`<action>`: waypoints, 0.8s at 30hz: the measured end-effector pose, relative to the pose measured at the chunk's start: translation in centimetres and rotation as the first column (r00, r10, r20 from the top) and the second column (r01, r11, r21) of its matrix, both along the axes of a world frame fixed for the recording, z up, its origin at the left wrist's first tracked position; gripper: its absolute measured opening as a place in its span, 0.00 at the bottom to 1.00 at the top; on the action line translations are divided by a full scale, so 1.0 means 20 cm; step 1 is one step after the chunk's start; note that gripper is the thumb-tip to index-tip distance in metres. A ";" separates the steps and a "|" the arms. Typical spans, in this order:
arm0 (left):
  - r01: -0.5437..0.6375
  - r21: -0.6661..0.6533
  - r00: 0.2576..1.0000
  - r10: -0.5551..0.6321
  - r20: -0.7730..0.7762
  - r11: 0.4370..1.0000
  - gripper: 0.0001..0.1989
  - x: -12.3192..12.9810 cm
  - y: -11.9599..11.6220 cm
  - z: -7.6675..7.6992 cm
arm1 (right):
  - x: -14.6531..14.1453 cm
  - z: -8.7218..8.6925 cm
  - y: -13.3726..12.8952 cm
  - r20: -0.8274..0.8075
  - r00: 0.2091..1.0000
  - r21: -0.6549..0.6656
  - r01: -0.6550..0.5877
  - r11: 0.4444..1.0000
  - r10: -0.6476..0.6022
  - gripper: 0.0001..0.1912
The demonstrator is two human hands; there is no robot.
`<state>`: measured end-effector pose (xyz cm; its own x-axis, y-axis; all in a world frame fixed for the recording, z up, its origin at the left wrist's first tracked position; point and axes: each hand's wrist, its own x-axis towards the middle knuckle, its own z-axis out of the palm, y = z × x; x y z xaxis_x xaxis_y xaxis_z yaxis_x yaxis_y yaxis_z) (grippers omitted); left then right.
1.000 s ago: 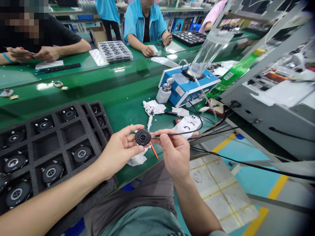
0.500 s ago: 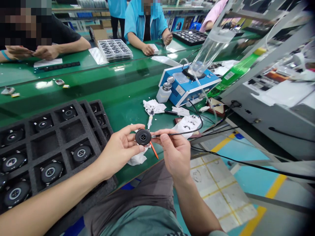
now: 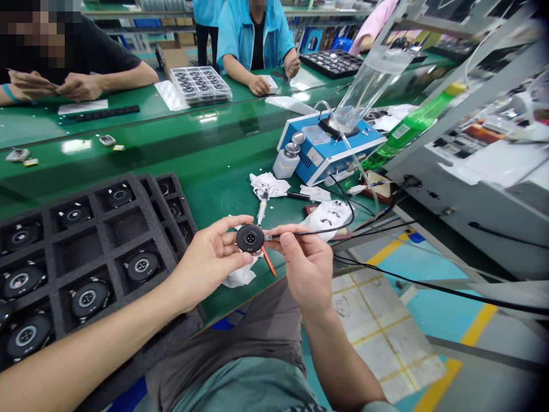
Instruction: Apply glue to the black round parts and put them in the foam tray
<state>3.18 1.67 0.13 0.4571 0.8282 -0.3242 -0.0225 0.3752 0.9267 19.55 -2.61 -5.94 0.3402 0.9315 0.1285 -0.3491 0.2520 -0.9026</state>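
Left hand (image 3: 208,249): fingers half-spread, gripping watch (image 3: 250,238) over bench's (image 3: 219,302) near edge | right hand (image 3: 306,266): pinching cable (image 3: 319,232), tip contact unclear | grips unchanged, work seemingly ongoing

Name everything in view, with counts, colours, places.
Round part: one, black, centre
Cable: one, black, right of centre
Foam trays: at least two, charcoal, left
Discs: several, black, in foam trays
Benches: several, green, throughout
Machine: one, blue and white, upper right
Cylinder: one, clear, on machine
Pump bottle: one, white, beside machine
Tall bottle: one, green, right of machine
Syringe: one, clear, beyond round part
Tissues: several, white, around syringe
Stick: one, orange, near round part
Equipment box: one, grey, far right
Coworkers: at least four, blue, black, pink clothing, background
Left hand: one, bare, holding round part
Right hand: one, bare, holding cable
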 end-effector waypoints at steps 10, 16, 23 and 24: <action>-0.006 -0.002 1.000 0.006 -0.008 1.000 0.32 0.00 0.00 0.01 | 0.00 0.00 0.00 0.016 1.000 -0.023 0.013 1.000 -0.013 0.07; -0.003 -0.005 1.000 0.003 -0.011 1.000 0.33 0.00 0.00 0.01 | 0.00 0.00 0.00 0.003 1.000 -0.011 0.009 1.000 -0.009 0.06; -0.009 -0.019 0.999 0.010 0.035 1.000 0.32 0.01 0.00 0.01 | 0.00 0.00 -0.01 0.029 0.999 -0.026 0.024 0.999 -0.023 0.06; -0.012 -0.025 0.999 0.013 0.042 1.000 0.32 0.01 0.00 0.01 | 0.00 0.00 -0.01 0.033 0.999 -0.027 0.025 0.999 -0.024 0.06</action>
